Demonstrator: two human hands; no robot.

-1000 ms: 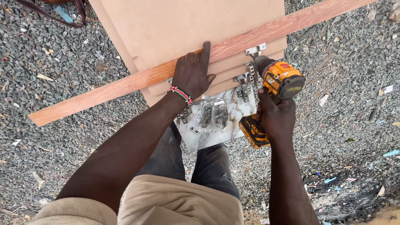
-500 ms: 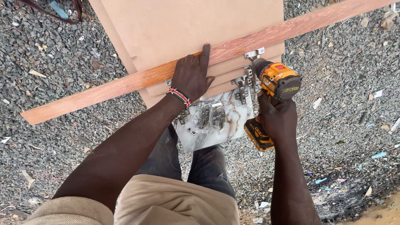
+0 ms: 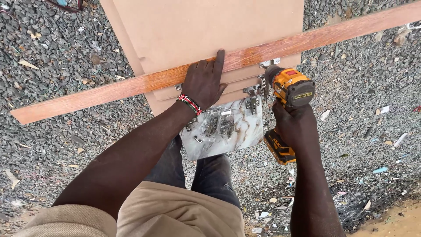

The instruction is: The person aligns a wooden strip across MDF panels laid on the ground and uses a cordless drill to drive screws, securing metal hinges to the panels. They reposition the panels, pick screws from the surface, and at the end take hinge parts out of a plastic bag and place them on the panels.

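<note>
Reddish-brown wooden batten [image 3: 131,85] crosses stacked tan fibreboard panels [image 3: 206,26]; left hand [image 3: 204,83], fingers flat and together, presses it, while right hand [image 3: 296,125], just below the batten, has fingers clamped on yellow cordless drill [image 3: 291,90].

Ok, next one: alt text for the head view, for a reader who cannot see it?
Seen from above, a person's left hand presses flat on a long reddish-brown wooden strip lying across stacked tan fibreboard panels, while the right hand grips a yellow and black cordless drill pointed at a metal hinge. A marble-patterned board with small hardware bags lies on grey gravel.
</note>
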